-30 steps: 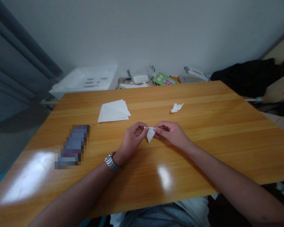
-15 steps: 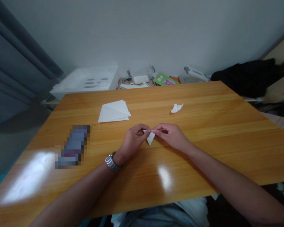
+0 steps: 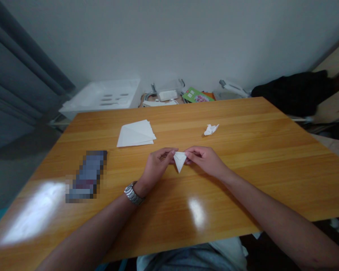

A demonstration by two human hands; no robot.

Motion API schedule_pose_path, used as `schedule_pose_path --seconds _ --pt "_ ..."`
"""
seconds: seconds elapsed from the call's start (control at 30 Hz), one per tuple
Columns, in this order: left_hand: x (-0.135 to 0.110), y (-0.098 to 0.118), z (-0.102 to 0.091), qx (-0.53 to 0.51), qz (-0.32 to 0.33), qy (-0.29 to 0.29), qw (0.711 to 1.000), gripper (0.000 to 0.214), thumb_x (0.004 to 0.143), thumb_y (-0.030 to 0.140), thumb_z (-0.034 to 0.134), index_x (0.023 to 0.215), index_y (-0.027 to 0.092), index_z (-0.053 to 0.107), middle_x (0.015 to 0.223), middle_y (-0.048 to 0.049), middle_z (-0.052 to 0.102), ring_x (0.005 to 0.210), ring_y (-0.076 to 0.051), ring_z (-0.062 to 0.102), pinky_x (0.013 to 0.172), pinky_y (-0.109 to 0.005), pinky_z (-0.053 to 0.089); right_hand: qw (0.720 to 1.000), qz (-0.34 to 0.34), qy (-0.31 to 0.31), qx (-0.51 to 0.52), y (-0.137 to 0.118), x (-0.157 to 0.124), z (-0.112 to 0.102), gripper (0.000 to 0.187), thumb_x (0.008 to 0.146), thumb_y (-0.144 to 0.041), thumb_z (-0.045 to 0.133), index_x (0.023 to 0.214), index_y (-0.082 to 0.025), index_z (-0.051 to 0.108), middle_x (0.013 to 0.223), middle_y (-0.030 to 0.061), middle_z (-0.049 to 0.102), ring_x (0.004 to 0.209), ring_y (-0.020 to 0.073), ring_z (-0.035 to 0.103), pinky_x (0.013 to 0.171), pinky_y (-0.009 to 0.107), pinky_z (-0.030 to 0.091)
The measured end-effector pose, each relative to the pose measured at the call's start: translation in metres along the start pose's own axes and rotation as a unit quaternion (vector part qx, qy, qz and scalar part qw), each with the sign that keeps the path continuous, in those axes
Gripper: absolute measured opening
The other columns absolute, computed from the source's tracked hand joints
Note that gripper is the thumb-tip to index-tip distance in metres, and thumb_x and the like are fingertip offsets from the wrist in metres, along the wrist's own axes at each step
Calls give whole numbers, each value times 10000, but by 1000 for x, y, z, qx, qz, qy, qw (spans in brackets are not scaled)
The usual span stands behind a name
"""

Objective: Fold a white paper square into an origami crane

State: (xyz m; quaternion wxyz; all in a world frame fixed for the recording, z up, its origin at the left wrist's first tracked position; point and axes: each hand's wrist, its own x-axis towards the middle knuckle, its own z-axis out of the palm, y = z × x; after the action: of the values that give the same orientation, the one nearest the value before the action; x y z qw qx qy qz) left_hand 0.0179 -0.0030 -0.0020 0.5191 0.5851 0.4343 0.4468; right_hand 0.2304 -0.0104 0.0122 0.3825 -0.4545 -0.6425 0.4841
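Note:
A small white paper piece (image 3: 180, 160), folded into a downward-pointing triangle, is held between both hands just above the wooden table (image 3: 243, 162). My left hand (image 3: 157, 165), with a metal watch on the wrist, pinches its left corner. My right hand (image 3: 205, 160) pinches its right corner. Both hands have their fingers curled and closed on the paper.
A stack of white paper sheets (image 3: 136, 133) lies further back on the left. A small crumpled white paper shape (image 3: 211, 129) sits back right. A blurred dark flat object (image 3: 87, 175) lies at the left. Behind the table are a white tray (image 3: 101, 96), clutter and dark clothing (image 3: 293, 92).
The folded paper has turned so that more of its flat triangular face shows. Both hands have stayed in nearly the same place.

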Motion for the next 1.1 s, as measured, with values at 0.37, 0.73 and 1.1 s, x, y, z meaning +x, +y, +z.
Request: schedule_pose_path --seconds 0.37,0.73,1.1 --pt "2 -1 -1 42 10 -14 999 424 936 378 642 1289 142 633 852 -43 760 820 -175 740 765 -282 630 999 -15 10 -35 5 1 1 300 950 -464 624 920 -188 736 876 56 773 785 195 707 740 311 542" --pt "-2 4 -9 459 237 -88 852 310 1032 267 506 1281 184 671 1394 -128 612 1290 -273 557 1140 -461 447 962 -104 66 -244 17 9 -9 202 975 -303 612 859 -200 740 847 54 700 816 204 636 751 335 474" --pt "-7 2 1 539 247 -121 796 374 1015 330 547 1344 161 607 1333 -118 651 1281 -272 560 1271 -538 201 909 -168 -3 -381 23 7 -9 272 1030 -312 550 1131 -165 755 936 94 632 897 229 602 818 358 483"
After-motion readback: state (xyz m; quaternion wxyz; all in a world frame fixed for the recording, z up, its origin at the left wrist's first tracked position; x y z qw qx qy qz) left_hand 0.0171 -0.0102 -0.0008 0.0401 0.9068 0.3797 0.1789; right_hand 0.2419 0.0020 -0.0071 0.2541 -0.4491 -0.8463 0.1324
